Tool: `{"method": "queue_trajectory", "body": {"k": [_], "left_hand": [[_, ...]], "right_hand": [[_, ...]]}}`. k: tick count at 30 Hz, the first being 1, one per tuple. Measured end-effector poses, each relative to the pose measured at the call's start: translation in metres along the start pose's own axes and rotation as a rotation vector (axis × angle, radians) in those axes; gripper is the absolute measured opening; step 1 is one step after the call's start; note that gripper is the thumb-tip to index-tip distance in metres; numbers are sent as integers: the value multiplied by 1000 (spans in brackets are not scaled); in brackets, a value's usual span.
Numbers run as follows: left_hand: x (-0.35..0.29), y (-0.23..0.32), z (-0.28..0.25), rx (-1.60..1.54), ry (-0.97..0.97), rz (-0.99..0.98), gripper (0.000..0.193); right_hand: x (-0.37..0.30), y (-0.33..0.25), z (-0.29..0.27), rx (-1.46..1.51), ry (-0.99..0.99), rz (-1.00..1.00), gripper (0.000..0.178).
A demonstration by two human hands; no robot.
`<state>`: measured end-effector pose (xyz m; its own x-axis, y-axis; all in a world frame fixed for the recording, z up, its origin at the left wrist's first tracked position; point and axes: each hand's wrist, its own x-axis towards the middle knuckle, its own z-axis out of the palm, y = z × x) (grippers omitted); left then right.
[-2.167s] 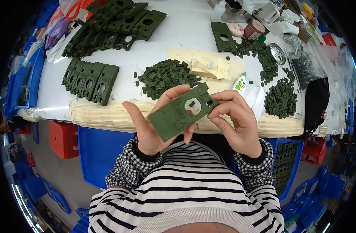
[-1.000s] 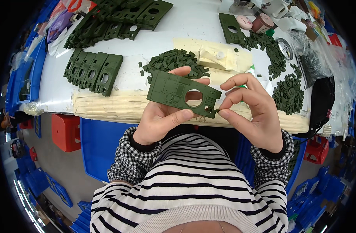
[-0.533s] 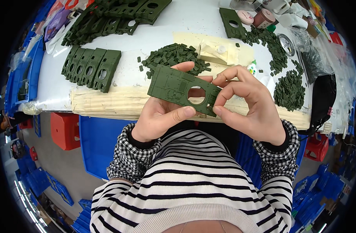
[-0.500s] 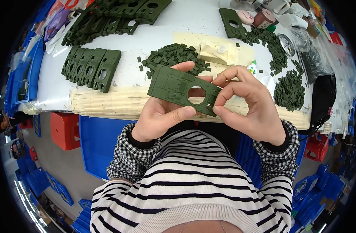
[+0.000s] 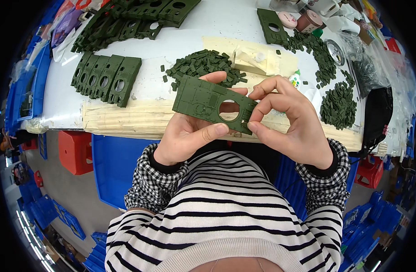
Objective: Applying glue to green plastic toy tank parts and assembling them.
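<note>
A dark green plastic tank hull piece, flat and long with a round hole near one end, is tilted in front of me above the table's front edge. My left hand grips it from below, thumb along the near edge and fingers behind it. At the hull's right end, by the hole, the thumb and forefinger of my right hand are pinched close against its edge. Whatever lies between those fingertips is too small or hidden to tell. Behind the hull spreads a pile of small green plastic pieces.
Several similar hulls lean in a row at left, with more stacked behind. Another hull lies far right. Small pieces heap at right. A taped block and a white green-tipped bottle stand beyond my right hand.
My right fingertips have shifted very slightly along the hull's right end. The hull and my left hand have hardly moved.
</note>
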<state>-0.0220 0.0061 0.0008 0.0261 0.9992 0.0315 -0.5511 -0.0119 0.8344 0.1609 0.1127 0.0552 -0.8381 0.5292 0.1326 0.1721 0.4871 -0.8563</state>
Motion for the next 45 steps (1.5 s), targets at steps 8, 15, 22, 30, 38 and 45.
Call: {"method": "queue_trajectory", "body": {"k": [8,15,22,30,38,45], "left_hand": [[0,0,0,7,-1,-10,80],[0,1,1,0,-2,-28,81],[-1,0,-1,51,-22,-17,78],[-1,-1,-2,34,-59,6,71],[-1,0,-2,-26,-11,-17,78],[1,0,0,-50,-8,42,77]], "right_hand": [[1,-2,-2,-38,-21,13,10],[2,-1,0,-57,30,-46,9],[2,-2,-1,-105,8,-60,11],[2,-4,-3,-206,-53,-60,13],[-4,-9,-7,-301,58,-145,18],[-14,-9,12,-449,226,-270,35]]}}
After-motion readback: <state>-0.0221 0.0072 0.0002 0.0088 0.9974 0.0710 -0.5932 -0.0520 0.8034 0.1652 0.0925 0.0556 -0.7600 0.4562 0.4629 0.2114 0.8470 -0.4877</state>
